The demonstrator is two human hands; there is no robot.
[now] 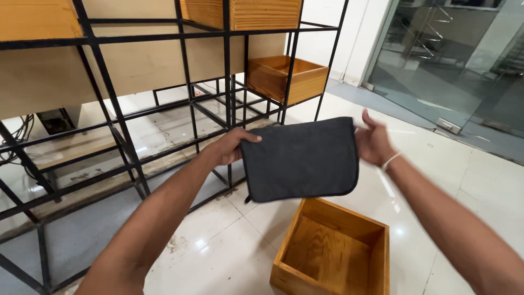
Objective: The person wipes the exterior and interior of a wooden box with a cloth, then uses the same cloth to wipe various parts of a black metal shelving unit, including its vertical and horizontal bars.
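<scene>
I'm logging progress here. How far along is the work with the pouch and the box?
Done: little shows as finished. The wooden box on the floor is empty.
In hand: the left hand and right hand hold a dark grey pouch by its sides, up above the box.
Left: the pouch is not yet in any box. Another open box sits in the black metal rack.

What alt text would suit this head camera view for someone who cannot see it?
Two hands, left and right, hold a flat dark grey fabric pouch above an open wooden box on a white tiled floor, beside a black metal shelf frame.
</scene>
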